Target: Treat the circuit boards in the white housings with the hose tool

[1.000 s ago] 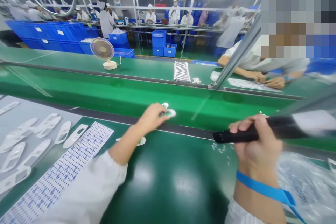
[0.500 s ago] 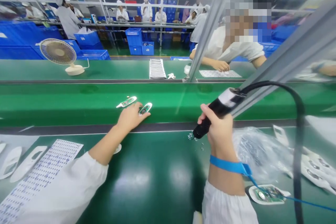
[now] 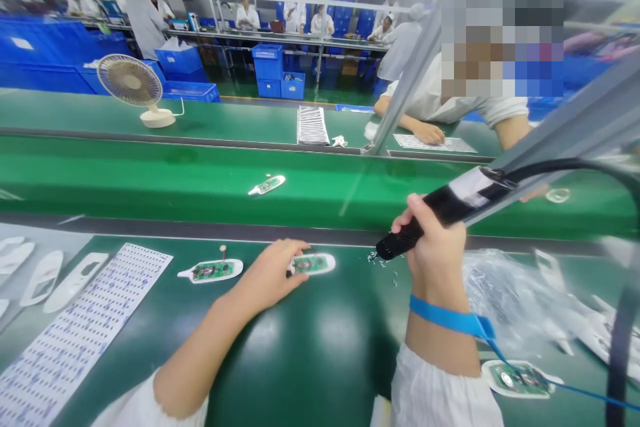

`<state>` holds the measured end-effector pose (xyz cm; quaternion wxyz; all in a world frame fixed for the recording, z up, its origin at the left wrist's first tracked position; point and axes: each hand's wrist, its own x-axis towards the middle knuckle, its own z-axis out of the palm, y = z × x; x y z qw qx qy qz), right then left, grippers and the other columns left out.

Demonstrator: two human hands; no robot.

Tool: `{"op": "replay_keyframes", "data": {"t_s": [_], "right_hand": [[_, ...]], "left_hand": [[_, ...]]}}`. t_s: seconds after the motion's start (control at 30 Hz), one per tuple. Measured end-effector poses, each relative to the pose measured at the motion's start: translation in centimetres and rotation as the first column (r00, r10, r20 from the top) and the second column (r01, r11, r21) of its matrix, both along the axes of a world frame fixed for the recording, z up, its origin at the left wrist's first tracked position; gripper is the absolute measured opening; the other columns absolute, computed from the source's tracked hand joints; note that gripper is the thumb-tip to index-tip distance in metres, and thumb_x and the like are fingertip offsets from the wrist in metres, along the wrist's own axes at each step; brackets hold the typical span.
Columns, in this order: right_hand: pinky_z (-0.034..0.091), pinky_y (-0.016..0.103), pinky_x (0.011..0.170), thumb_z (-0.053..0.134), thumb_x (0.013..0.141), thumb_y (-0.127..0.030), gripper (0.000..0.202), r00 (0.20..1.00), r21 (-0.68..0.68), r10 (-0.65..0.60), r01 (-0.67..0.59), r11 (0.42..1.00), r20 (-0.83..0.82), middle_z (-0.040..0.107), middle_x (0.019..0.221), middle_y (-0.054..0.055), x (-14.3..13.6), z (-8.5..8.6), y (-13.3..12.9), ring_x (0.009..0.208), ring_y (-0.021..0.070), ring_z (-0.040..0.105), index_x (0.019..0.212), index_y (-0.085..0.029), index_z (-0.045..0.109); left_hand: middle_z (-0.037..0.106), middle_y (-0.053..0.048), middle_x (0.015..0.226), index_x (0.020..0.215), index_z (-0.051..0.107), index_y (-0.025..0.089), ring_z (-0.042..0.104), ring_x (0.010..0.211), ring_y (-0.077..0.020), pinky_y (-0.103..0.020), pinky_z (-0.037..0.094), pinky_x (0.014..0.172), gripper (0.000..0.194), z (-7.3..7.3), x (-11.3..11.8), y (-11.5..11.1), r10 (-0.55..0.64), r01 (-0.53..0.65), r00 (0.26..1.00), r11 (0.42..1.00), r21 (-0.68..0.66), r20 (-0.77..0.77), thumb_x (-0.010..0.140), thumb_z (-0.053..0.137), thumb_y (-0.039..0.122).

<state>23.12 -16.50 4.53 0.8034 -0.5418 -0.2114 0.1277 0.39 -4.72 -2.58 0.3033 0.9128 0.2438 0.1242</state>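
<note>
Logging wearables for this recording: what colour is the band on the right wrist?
The wrist band is bright blue, shown best in the head view.

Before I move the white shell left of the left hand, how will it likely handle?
The white shell looks stiff, so it should lift in one piece. The small disc on a thin wire may trail or snag. The green circuit board sits exposed, so pressing it could do damage.

A factory assembly hall: beyond the hands [image 3: 275, 273], a long bright-green conveyor belt [image 3: 200, 180] runs between dark-green desks, with stacked blue plastic crates [image 3: 268, 63], white-coated, white-capped workers [image 3: 294, 10] and metal framing farther off.
</note>
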Motion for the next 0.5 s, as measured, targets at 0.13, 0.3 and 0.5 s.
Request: {"op": "replay_keyframes", "data": {"t_s": [0.13,0.3,0.5], "right_hand": [[0.041,0.027,0.041,0.082,0.070,-0.035,0.029,0.996,0.047,0.086,-0.086,0.995,0.019,0.051,0.051,-0.005,-1.2,0.2,0.6,0.041,0.0144,0.050,0.075,-0.020,0.057],[0.041,0.028,0.043,0.078,0.074,-0.033,0.024,0.963,0.080,0.265,-0.268,0.960,0.047,0.051,0.052,-0.004,-2.6,0.5,1.2,0.041,0.0149,0.050,0.072,-0.020,0.057],[0.043,0.030,0.047,0.072,0.079,-0.028,0.016,0.937,0.076,0.346,-0.349,0.934,0.053,0.052,0.054,-0.004,-4.1,0.4,1.9,0.042,0.0157,0.052,0.074,-0.020,0.059]], "left_hand": [[0.067,-0.006,0.118,0.120,0.059,0.023,0.060,0.110,-0.0263,-0.041,0.046,0.096,0.036,-0.8,-0.9,-1.7,-0.055,0.056,0.998,0.998,-0.018,0.022,0.085,0.067,0.025],[0.067,-0.004,0.119,0.110,0.062,0.024,0.059,0.108,-0.0259,-0.042,0.042,0.093,0.029,-0.8,-0.4,-1.9,-0.059,0.058,0.996,0.998,0.015,0.074,0.083,0.072,0.031],[0.067,-0.004,0.117,0.108,0.061,0.023,0.057,0.111,-0.0252,-0.040,0.039,0.093,0.029,-0.9,-0.1,-2.7,-0.011,0.008,0.994,1.000,0.023,0.110,0.085,0.074,0.036]]}}
